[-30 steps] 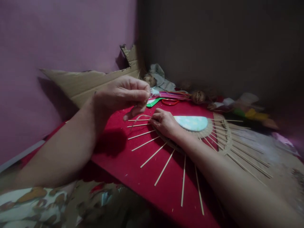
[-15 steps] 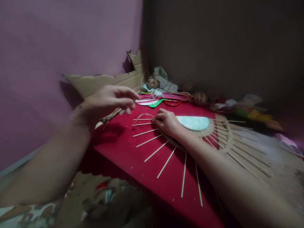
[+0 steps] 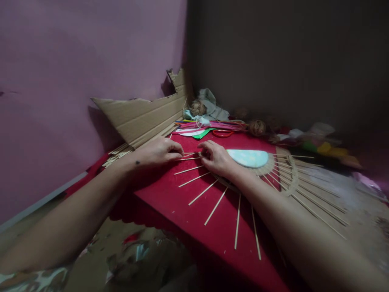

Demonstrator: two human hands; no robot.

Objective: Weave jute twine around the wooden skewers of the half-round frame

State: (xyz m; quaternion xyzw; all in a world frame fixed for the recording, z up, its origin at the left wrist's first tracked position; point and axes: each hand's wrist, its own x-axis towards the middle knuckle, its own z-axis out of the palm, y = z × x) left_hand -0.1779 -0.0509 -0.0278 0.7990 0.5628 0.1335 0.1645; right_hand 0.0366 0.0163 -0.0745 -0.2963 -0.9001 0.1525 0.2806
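1. Head view: the right grip (image 3: 215,158) is bent over the left end of a half-round fan of thin pale sticks and tan woven cord (image 3: 266,169), thumb and fingers pinched on its outer edge.
2. The left grip (image 3: 164,151) is just beside it, fingers curled and thumb tip close to them, near the fan's leftmost stick ends; whether they hold cord or a stick is too small to make out.
3. The fan lies flat on the red-covered worktop (image 3: 170,194) beneath the right grip, spreading to the right and towards the person. Its straight sticks radiate like spokes, their ends bare and widely spaced.
4. Just right of the right grip is the fan's middle, a pale blue-and-white mottled half-moon pad (image 3: 247,158), bordered by a tan woven band. Farther right, a second band (image 3: 293,172) arcs across the sticks; the right forearm hides part of it.
5. Beyond the right grip lie colourful thin strips (image 3: 220,125), a red loop-shaped handle (image 3: 223,133) and a brown twine ball (image 3: 257,127).
6. Behind the left grip leans a torn brown cardboard sheet (image 3: 148,117).
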